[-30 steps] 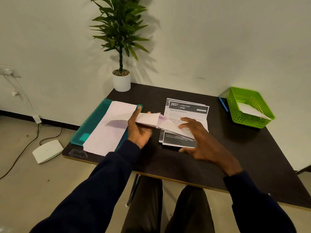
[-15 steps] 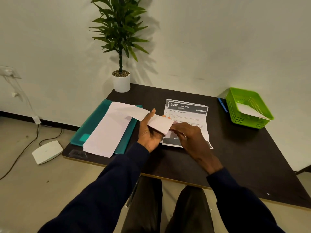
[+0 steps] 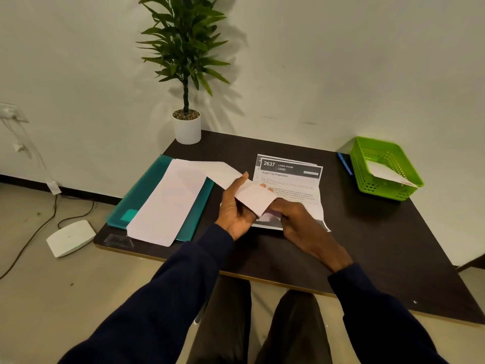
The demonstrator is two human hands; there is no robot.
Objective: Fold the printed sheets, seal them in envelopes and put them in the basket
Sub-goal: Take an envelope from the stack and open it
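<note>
My left hand (image 3: pixel 235 215) grips a long white envelope (image 3: pixel 253 198) above the table, thumb on top. The envelope's far end reaches back toward the teal folder. At its near end my right hand (image 3: pixel 301 223) pinches a folded sheet (image 3: pixel 270 216), which is mostly hidden by the envelope and my fingers. Below both hands lies a stack of printed sheets (image 3: pixel 291 177) headed "2637 Living Room". The green basket (image 3: pixel 388 149) stands at the far right with one white envelope (image 3: pixel 385 173) in it.
A teal folder (image 3: pixel 147 190) on the left carries a pile of white envelopes (image 3: pixel 168 203). A potted plant (image 3: pixel 186 127) stands at the back corner, and a blue pen (image 3: pixel 344 164) lies beside the basket. The dark table (image 3: pixel 367 245) ends near my knees.
My right hand left the sheet stack and came to the envelope's near end with the folded sheet. My left hand shifted right, carrying the envelope over the stack.
</note>
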